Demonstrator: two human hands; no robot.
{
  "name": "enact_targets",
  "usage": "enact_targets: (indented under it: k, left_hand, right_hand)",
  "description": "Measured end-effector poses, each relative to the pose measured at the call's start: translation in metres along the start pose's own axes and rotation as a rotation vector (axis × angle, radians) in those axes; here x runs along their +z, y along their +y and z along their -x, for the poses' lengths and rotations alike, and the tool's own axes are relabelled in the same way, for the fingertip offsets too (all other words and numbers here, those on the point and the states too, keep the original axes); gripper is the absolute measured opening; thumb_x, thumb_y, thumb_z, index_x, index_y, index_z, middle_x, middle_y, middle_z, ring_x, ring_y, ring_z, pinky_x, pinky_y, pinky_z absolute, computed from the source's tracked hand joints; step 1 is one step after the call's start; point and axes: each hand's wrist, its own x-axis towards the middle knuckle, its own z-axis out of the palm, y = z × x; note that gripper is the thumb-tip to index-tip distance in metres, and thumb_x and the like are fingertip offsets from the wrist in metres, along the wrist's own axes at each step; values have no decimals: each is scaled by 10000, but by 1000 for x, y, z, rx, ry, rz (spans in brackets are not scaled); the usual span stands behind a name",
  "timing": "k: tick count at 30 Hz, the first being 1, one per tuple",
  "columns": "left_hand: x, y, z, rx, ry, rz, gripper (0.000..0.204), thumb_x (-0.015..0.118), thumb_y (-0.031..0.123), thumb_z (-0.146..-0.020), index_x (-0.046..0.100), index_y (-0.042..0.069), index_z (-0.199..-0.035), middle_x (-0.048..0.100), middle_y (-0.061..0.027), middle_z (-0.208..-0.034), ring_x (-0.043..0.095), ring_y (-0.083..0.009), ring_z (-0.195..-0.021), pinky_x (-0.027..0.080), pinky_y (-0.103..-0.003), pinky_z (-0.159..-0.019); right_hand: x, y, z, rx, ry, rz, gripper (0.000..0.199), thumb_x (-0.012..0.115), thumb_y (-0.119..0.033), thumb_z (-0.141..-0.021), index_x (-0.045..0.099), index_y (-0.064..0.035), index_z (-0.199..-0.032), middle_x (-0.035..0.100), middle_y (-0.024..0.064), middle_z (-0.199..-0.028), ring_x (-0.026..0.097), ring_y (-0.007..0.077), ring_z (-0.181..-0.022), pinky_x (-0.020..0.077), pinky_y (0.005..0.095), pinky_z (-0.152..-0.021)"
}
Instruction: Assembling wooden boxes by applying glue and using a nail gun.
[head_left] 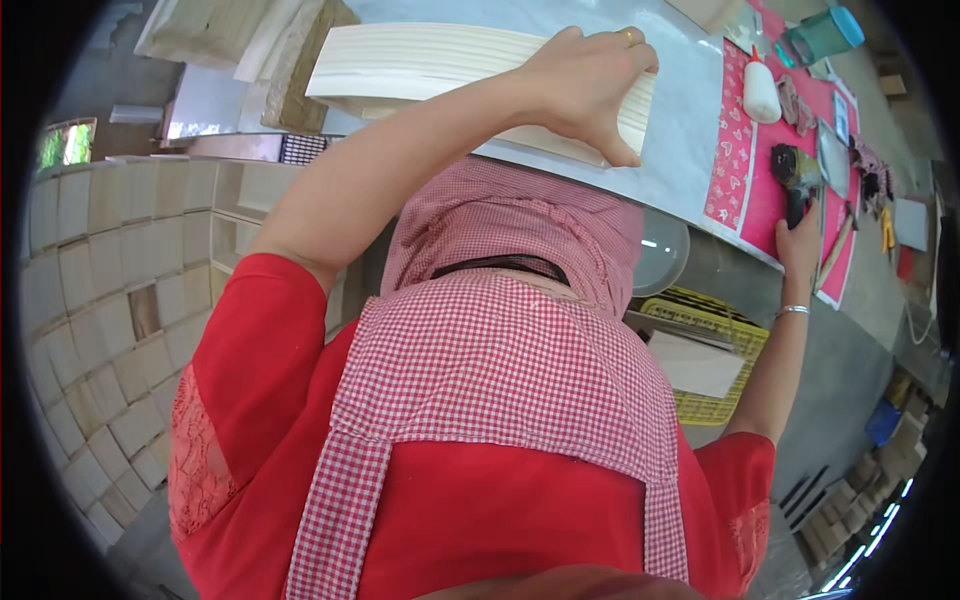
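Red-and-white checked apron [500, 370] nearest, left hand [585, 85] clamped on pale ridged wooden board [420, 65], right hand [800, 240] gripping nail gun [798, 170].

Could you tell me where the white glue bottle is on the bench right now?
In the head view the white glue bottle lies at upper right on the red patterned mat, just above the nail gun that the right hand grips.

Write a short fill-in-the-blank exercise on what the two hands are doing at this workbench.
1. The left hand presses on a stack of pale ____ boards.
2. The right hand rests at a dark nail gun lying on a ____ mat.
3. A white glue bottle lies on the mat, and a ____ crate sits below the workbench.

Missing words: wooden; red; yellow
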Motion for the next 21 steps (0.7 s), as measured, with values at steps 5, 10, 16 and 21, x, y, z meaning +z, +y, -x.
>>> enact_targets:
  k: [5, 10, 16, 21]
  left_hand:
    - [1, 2, -3, 5, -30, 19, 859, 828, 452, -537, 541, 9, -1215, 587, -131, -1147, 589, -290, -1079, 441, -415, -857]
    - [4, -6, 3, 27, 7, 0, 892, 842, 478, -539, 538, 0, -1228, 590, -146, -1158, 585, -305, -1096, 433, -426, -869]
    - [7, -9, 0, 119, 39, -24, 868, 851, 507, -547, 568, -37, -1161, 593, -179, -1131, 585, -318, -1082, 441, -428, -876]
    - [2, -5, 2, 73, -32, -51, 860, 854, 531, -554, 589, -40, -1140, 598, -185, -1154, 581, -314, -1116, 438, -438, -908]
  right_hand:
    - [-24, 9, -34, -39, -78, -2, 473, 688, -244, -830, 579, 38, -1194, 665, 242, -1055, 654, 372, -940, 514, 428, -806]
    - [-126, -63, -32, 208, -568, -273, 335, 704, -204, -831, 635, 70, -1011, 700, 161, -878, 687, 231, -798, 527, 365, -698]
    - [-197, -141, 35, -182, -386, -465, 326, 760, -111, -807, 633, 27, -1073, 702, 77, -920, 662, 157, -828, 527, 319, -753]
    - [-222, -178, 44, -393, -459, -540, 387, 780, -49, -797, 625, 23, -1145, 708, 85, -1045, 656, 157, -941, 525, 319, -828]
